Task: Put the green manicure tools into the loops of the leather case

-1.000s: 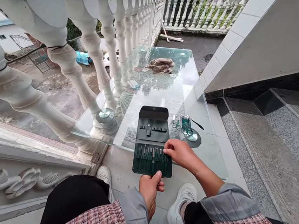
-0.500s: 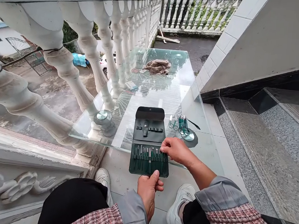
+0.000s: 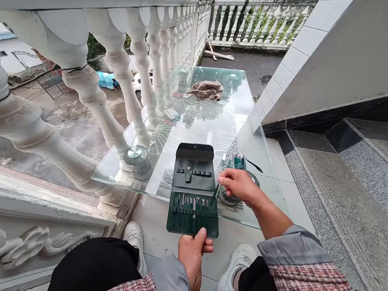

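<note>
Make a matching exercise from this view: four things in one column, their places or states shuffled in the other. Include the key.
Column 1
1. Left hand
2. Right hand
3. Tool case
4. Brown cloth

Column 2
A. opened out, a row of tools in its lower part
B. crumpled toward the far end of the glass table
C. gripping the case's near edge
D. pinching a slim tool

Pairs: 1-C, 2-D, 3-A, 4-B

No lettering, number or sign is readable.
On the glass tabletop, beyond the open green case and to its left, lies a small flat packet; any print is too small to read.
</note>
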### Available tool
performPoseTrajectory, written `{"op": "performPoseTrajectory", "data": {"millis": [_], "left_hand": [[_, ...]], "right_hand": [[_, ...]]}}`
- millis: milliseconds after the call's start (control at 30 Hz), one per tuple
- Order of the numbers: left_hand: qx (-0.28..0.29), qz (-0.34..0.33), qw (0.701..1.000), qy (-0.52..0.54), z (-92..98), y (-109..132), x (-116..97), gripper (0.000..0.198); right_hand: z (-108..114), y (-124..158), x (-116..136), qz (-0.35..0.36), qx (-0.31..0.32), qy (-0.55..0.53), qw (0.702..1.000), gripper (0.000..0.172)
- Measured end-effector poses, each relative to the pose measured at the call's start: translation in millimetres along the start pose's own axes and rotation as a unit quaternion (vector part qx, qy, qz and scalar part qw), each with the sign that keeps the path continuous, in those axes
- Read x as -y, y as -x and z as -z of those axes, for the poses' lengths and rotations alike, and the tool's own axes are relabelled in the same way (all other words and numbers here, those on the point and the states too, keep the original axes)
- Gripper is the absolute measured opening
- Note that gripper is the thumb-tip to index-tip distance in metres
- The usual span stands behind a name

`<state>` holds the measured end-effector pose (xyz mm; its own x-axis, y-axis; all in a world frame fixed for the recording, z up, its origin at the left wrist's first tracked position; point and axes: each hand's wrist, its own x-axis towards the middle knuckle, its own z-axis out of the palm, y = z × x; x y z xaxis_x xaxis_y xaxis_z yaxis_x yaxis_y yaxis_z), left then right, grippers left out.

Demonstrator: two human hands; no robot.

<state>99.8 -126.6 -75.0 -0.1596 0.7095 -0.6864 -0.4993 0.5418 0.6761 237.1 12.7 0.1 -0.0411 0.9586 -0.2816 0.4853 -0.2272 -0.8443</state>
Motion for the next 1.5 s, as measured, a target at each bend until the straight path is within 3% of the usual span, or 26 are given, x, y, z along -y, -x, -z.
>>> {"op": "performPoseTrajectory", "data": {"millis": [133, 267, 333, 500, 833, 967, 1000, 1133, 1267, 1500], "left_hand": [[-0.003, -0.001, 1.000, 0.019, 0.2, 0.3, -2.7, 0.037], [0.000, 0.004, 0.999, 0.031, -1.7, 0.3, -4.9, 0.035], [0.002, 0.010, 0.999, 0.034, -3.2, 0.7, -5.4, 0.034], [0.007, 0.018, 0.999, 0.035, -6.1, 1.9, -6.3, 0.031], [0.008, 0.018, 0.999, 0.031, -7.6, 2.2, -4.4, 0.033], [0.006, 0.009, 0.999, 0.042, -6.6, 0.3, -0.5, 0.035], [0.006, 0.006, 0.999, 0.046, -6.4, -0.1, 0.3, 0.036], [0.012, -0.007, 0.998, 0.057, -6.7, -0.7, 1.9, 0.035], [0.016, -0.016, 0.998, 0.061, -6.2, -1.2, 2.2, 0.038], [0.020, -0.016, 0.997, 0.068, -4.4, -2.2, 2.3, 0.040]], "right_hand": [[38.5, 10.1, -3.2, 0.012, -0.044, -0.066, 0.997, 0.027], [60.4, 22.6, -20.9, -0.028, 0.022, -0.071, 0.997, 0.029], [65.0, 25.8, -32.5, -0.051, 0.023, -0.048, 0.997, 0.027], [68.0, 22.9, -53.6, -0.051, -0.053, 0.021, 0.997, 0.019], [68.2, 9.1, -65.4, -0.032, -0.125, 0.128, 0.983, 0.010], [51.6, 21.9, -44.8, 0.042, -0.178, 0.175, 0.967, 0.012], [42.3, 26.6, -37.9, 0.073, -0.163, 0.166, 0.970, 0.015], [-3.3, 40.2, -15.1, 0.129, 0.004, 0.105, 0.986, 0.021], [-29.5, 37.2, -4.7, 0.107, 0.063, 0.167, 0.978, 0.018], [-32.5, 23.6, 1.6, 0.080, 0.089, 0.199, 0.973, 0.011]]}}
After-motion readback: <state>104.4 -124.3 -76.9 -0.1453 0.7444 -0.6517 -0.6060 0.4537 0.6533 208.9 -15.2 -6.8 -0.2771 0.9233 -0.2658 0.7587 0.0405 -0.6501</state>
